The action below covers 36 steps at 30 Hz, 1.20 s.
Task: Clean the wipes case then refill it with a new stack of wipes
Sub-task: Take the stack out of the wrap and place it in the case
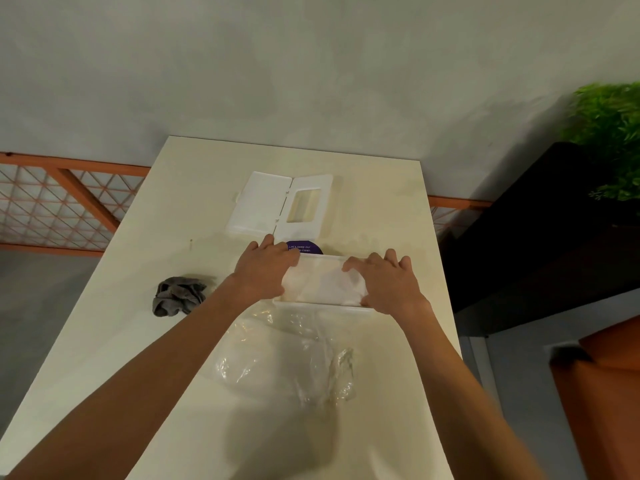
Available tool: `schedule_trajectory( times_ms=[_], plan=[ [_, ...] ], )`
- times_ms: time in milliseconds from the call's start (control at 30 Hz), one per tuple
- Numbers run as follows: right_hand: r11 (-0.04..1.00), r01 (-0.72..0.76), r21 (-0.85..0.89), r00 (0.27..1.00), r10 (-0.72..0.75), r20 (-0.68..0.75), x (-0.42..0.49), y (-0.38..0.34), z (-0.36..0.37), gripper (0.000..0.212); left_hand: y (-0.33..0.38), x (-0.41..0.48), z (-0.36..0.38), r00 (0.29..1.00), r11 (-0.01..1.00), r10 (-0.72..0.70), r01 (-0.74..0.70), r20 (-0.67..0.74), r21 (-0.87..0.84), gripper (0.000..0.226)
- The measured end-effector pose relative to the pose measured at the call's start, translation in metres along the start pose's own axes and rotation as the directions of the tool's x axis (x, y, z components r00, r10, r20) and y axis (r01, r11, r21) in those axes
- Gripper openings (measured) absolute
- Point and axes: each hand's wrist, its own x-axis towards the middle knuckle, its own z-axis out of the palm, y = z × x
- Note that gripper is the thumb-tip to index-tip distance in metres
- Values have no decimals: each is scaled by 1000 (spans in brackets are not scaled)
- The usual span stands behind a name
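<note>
Wipes case (322, 308) mid-table (121, 341), new wipes stack (325, 284) lying in it | left hand (265, 268) fingers spread flat on stack's 9 o'clock end | right hand (384, 282) likewise at 3 o'clock end | hinged lid (280, 204) open at 12 o'clock | grey cloth (178, 296) at 9 o'clock | clear wrapper (294, 358) at 6 o'clock

Only 1 text can be read. It stands in white letters, in 2 lines, on a dark purple round label (306, 247) that shows just behind the far rim of the white plastic wipes case (322, 307). The upper line says "Let's keep our". The lower line ends with "clean."; the fingers of the left hand (266, 268) hide its beginning.
</note>
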Motion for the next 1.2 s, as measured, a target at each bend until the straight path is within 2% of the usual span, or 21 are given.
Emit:
schedule_trajectory(
  times_ms=[100, 200, 267, 333, 400, 433, 533, 667, 800, 900, 967, 1067, 1133, 1200],
  plan=[
    [999, 17, -42, 1000, -17, -4, 2, -2, -1, 71, 12, 2, -2, 1000, 993, -14, 15, -17, 117, 57],
    [998, 27, -56, 999, -29, -34, 3, -1, -1, 72, 16, 4, -2, 998, 988, 7, 3, -61, 153, 56],
    [999, 33, -24, 995, -35, -96, 4, -4, -3, 72, 16, 3, -3, 992, 995, 57, -47, -115, 86, 57],
    [994, 59, 88, 988, -46, -145, 7, -10, -5, 68, 17, 4, -3, 980, 987, 124, -138, -159, -78, 56],
    [967, 91, 238, 991, -64, -118, 9, -18, -7, 66, 21, 4, 0, 975, 953, 168, -198, -145, -230, 58],
    [953, 97, 286, 994, -76, -83, 9, -22, -6, 67, 23, 4, 2, 978, 947, 177, -201, -112, -252, 62],
    [956, 86, 279, 996, -83, -23, 9, -30, 6, 74, 27, 7, 6, 978, 963, 207, -207, -18, -170, 71],
    [977, 185, 106, 981, -177, -84, 11, -33, 14, 73, 29, 9, 1, 961, 961, 275, -275, 6, -35, 79],
    [957, 167, 236, 986, -165, -26, 13, -27, 10, 69, 26, 14, 13, 942, 940, 334, -329, -39, 86, 85],
    [949, 162, 271, 986, -144, -83, 5, -24, 15, 76, 27, 8, 15, 948, 949, 311, -305, -67, 82, 81],
    [919, 124, 374, 992, -107, -65, -4, -21, 18, 73, 30, -2, 14, 970, 970, 229, -234, -83, -64, 74],
    [839, 104, 535, 987, -20, -161, -22, -20, 22, 55, 38, -27, 13, 985, 944, 74, -119, -155, -308, 49],
    [766, 134, 629, 958, 63, -280, -39, -24, 26, 44, 48, -47, 14, 970, 911, -29, -73, -241, -405, 36],
    [655, 135, 744, 922, 192, -336, -62, -29, 28, 34, 58, -68, 18, 948, 876, -104, -56, -300, -480, 28]
  ],
)
